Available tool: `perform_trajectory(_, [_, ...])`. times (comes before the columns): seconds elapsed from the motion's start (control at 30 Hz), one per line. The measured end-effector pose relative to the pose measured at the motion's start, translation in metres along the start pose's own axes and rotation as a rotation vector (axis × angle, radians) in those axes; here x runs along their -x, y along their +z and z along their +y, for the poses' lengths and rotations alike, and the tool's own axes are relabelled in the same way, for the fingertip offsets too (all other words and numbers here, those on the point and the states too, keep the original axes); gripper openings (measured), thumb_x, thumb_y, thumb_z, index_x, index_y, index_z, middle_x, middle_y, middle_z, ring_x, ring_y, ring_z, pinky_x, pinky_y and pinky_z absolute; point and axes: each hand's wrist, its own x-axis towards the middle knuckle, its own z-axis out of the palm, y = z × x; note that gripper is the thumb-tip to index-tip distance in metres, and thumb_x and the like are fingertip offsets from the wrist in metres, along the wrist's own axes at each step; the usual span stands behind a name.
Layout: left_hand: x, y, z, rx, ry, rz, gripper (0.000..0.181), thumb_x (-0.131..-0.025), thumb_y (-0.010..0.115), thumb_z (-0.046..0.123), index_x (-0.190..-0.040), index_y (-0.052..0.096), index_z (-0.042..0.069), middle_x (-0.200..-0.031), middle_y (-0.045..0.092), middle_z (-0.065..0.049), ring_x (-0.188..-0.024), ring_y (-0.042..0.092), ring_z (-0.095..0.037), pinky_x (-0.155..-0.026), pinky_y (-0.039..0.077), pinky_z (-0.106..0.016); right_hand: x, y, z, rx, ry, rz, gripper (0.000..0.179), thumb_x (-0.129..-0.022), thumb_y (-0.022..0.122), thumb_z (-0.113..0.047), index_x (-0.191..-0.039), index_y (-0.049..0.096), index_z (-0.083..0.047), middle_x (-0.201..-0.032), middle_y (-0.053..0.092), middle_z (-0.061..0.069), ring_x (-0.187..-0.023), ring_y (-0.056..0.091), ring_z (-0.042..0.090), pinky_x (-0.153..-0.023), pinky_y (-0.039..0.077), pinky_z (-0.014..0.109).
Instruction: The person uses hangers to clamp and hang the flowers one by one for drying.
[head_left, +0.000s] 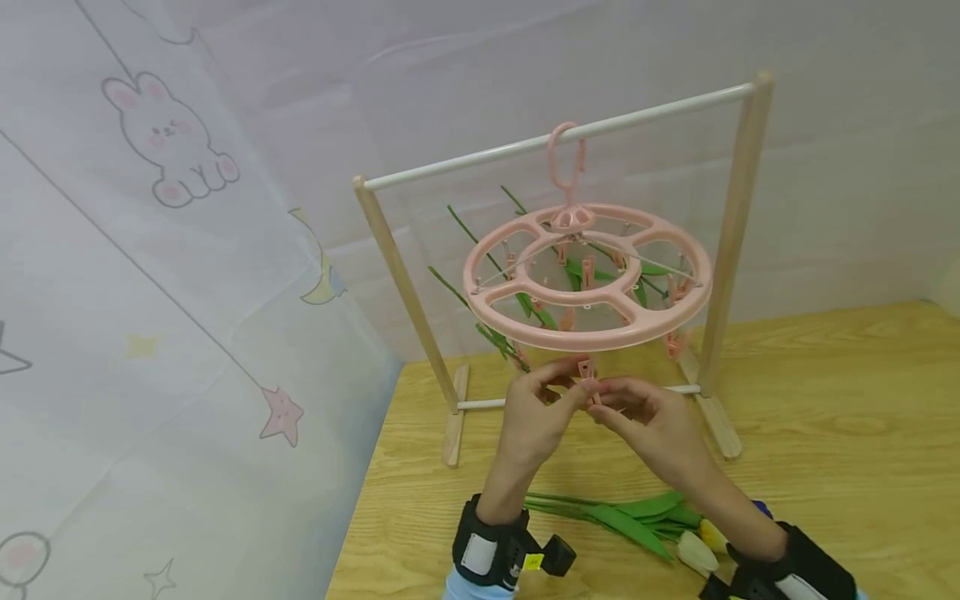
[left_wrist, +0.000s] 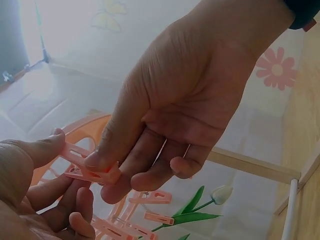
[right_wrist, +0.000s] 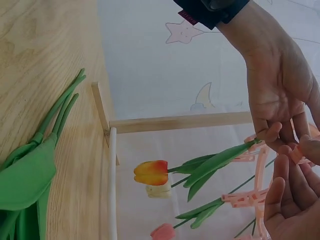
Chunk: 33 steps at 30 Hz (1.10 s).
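Below the front rim of a round pink clip hanger (head_left: 588, 340), both hands meet at one pink clothespin (head_left: 587, 372). My left hand (head_left: 534, 417) pinches one end between thumb and fingers. The right hand (head_left: 660, 429) pinches the other end, its thumb lying on the clip in the left wrist view. Nothing shows in the clip's jaws. Several tulips hang head down from other clips, among them an orange-yellow tulip (right_wrist: 151, 173), a pink tulip (right_wrist: 163, 232) and a white tulip (left_wrist: 221, 195). Their stems rise past the hanger's ring.
The hanger hooks over the white top bar (head_left: 480, 156) of a wooden stand (head_left: 731, 225). More tulips (head_left: 630, 517) lie on the wooden table (head_left: 840, 425) beneath the forearms, with white and yellow heads at the right. A patterned cloth (head_left: 247, 250) covers the wall behind.
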Motion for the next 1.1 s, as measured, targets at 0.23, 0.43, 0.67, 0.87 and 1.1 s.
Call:
perform_trajectory(0.23, [0.001, -0.009, 0.000, -0.069, 0.005, 0.051, 0.025, -0.084, 0.068, 0.010, -0.106, 0.068, -0.002, -0.089, 0.067, -0.014, -0.082, 0.058, -0.018, -0.064, 0.040, -0.026, 0.000, 0.000, 0.008, 0.199, 0.059, -0.215, 0.014, -0.086, 0.067, -0.025, -0.097, 0.069, -0.018, -0.090, 0.068, -0.010, -0.077, 0.061, 0.006, -0.061, 0.052, 0.027])
perform_trajectory(0.43, [0.000, -0.019, -0.001, -0.104, 0.028, 0.044, 0.023, -0.084, 0.068, 0.011, -0.104, 0.069, 0.000, -0.083, 0.067, -0.013, -0.074, 0.057, -0.017, -0.057, 0.037, -0.024, 0.006, 0.001, 0.020, 0.500, -0.111, -0.529, 0.013, -0.080, 0.072, -0.021, -0.092, 0.069, -0.020, -0.084, 0.066, -0.011, -0.071, 0.057, -0.001, -0.059, 0.050, 0.024])
perform_trajectory(0.67, [0.001, -0.024, -0.001, -0.107, 0.037, 0.025, 0.025, -0.084, 0.068, 0.010, -0.107, 0.068, -0.001, -0.082, 0.066, -0.014, -0.072, 0.056, -0.015, -0.057, 0.036, -0.024, 0.020, 0.006, 0.034, 0.645, -0.044, -0.768, 0.012, -0.076, 0.075, -0.027, -0.084, 0.069, -0.020, -0.077, 0.061, -0.012, -0.065, 0.053, 0.003, -0.056, 0.048, 0.027])
perform_trajectory(0.87, [0.001, -0.026, -0.001, -0.106, 0.038, 0.004, 0.025, -0.085, 0.067, 0.010, -0.107, 0.067, -0.002, -0.085, 0.065, -0.015, -0.075, 0.057, -0.021, -0.059, 0.037, -0.027, 0.031, 0.011, 0.045, 0.651, 0.068, -0.889, 0.020, -0.069, 0.079, -0.032, -0.079, 0.066, -0.021, -0.072, 0.056, -0.011, -0.061, 0.049, 0.003, -0.054, 0.045, 0.028])
perform_trajectory(1.1, [0.000, -0.028, -0.003, -0.128, 0.043, -0.002, 0.025, -0.084, 0.067, 0.010, -0.106, 0.067, -0.002, -0.089, 0.066, -0.013, -0.080, 0.057, -0.021, -0.062, 0.039, -0.028, 0.038, 0.016, 0.052, 0.666, 0.039, -0.889, 0.020, -0.068, 0.079, -0.020, -0.071, 0.059, -0.022, -0.066, 0.049, -0.013, -0.056, 0.042, 0.003, -0.051, 0.040, 0.027])
